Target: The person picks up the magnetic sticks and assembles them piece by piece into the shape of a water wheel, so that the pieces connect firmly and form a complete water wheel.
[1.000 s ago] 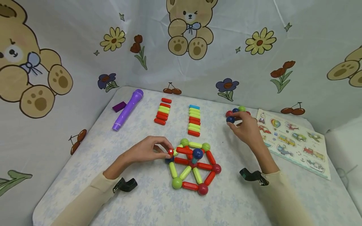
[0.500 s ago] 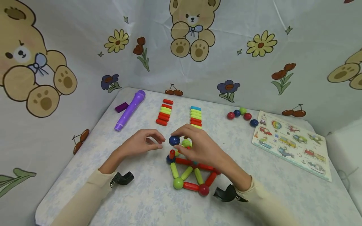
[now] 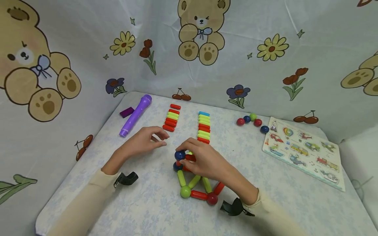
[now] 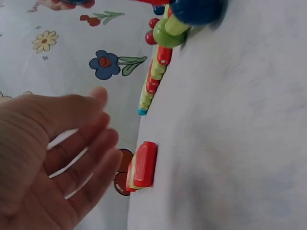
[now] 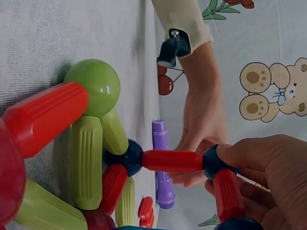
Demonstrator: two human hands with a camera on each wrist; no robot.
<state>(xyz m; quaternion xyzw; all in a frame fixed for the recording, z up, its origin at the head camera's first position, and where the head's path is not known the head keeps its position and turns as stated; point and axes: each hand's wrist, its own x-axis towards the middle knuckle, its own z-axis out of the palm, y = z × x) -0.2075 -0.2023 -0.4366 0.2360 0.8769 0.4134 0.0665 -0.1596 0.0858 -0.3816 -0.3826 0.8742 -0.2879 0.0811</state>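
Observation:
My right hand [image 3: 206, 158] pinches a dark blue ball [image 3: 179, 155] between thumb and fingers. In the right wrist view this ball [image 5: 216, 160] sits at the end of an upright red magnetic rod [image 5: 172, 161], which stands on a lower blue ball [image 5: 125, 157]. A second red rod [image 5: 228, 195] reaches from the pinched ball toward another blue ball [image 5: 238, 224]. Below lies a flat frame of rods and balls, with a green ball [image 3: 185, 191] and a red ball [image 3: 212, 198] at its near corners; my right hand hides part of it. My left hand [image 3: 144, 141] hovers left of it, fingers loosely bent, holding nothing.
Two rows of loose rods [image 3: 171, 120] [image 3: 204, 126] lie beyond the frame. Several loose balls [image 3: 258, 122] lie at the back right, near a picture puzzle board [image 3: 304, 152]. A purple toy microphone [image 3: 136, 115] and a dark purple block [image 3: 126, 112] lie at the back left.
My right hand brought a blue ball from the back right to the frame and lowered it onto the upright red rod. My left hand let go of that rod and drew back up and left.

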